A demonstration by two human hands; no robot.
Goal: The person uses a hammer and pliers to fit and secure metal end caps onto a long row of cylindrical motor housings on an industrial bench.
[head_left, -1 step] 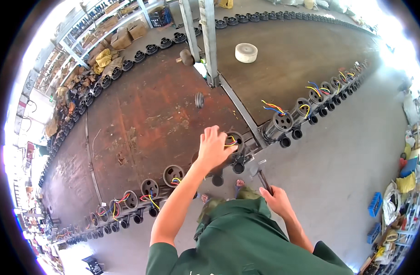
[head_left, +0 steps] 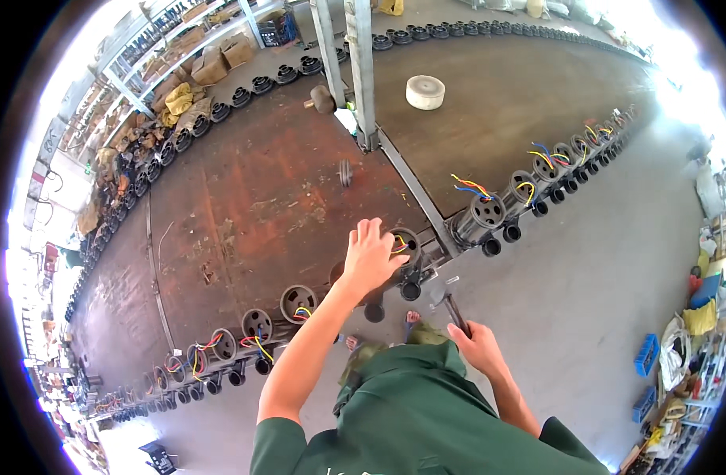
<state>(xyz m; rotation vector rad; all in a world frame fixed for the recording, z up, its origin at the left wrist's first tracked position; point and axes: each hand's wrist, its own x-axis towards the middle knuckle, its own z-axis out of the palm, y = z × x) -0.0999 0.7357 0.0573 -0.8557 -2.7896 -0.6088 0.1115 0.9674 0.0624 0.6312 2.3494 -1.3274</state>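
My left hand point(head_left: 369, 255) reaches over the bench edge to a dark cylindrical motor housing point(head_left: 413, 252) with yellow and red wires. Its thumb crosses the housing's open face and the fingers curl at the left rim; the palm side is hidden. Lower and to the right, my right hand point(head_left: 478, 343) is wrapped round the dark handle of a hammer point(head_left: 456, 310). The pale metal hammer head hangs over the floor, just below the bench edge and apart from the housing. A small grey ridged round part point(head_left: 344, 172) stands on the rusty bench top beyond my left hand.
More wired housings point(head_left: 487, 210) line the near edge of the metal bench point(head_left: 244, 214). Dark round parts point(head_left: 262, 85) follow its far edge. Two upright posts point(head_left: 361, 79), a mallet point(head_left: 322, 99) and a white round block point(head_left: 424, 93) stand beyond. Blue crates point(head_left: 647, 354) sit at right.
The small grey ridged part on the bench looks slightly turned. Both hands and the hammer stay almost in the same place.
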